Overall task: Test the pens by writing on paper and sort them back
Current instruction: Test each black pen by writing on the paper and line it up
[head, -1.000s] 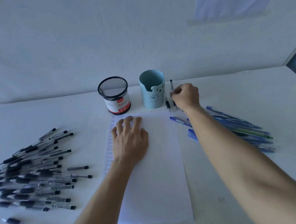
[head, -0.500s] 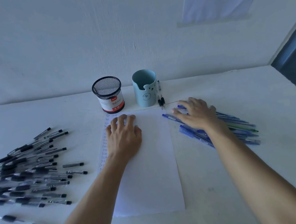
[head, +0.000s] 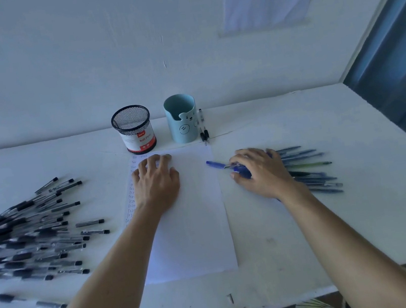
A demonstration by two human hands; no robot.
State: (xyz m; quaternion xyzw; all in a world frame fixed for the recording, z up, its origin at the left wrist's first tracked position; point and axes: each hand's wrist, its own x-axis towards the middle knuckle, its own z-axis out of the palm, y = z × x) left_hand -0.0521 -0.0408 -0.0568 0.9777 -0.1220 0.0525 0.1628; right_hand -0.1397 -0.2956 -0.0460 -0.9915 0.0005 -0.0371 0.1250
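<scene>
Dim, with a cool bluish cast; soft, faint shadows; strong wide-angle bowing toward the edges; slightly smeared at far left.

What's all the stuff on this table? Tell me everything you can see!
black pens: many, black, heap on the left.
blue pens: many, blue, one green, heap on the right.
paper: one, white, middle.
mesh cup: one, black, behind the paper.
bear cup: one, light blue, right of the mesh cup.
loose pens: two, black-tipped, beside the bear cup.
table: one, white, under everything.
left hand: one, flat on the paper.
right hand: one, curled round a blue pen.
</scene>
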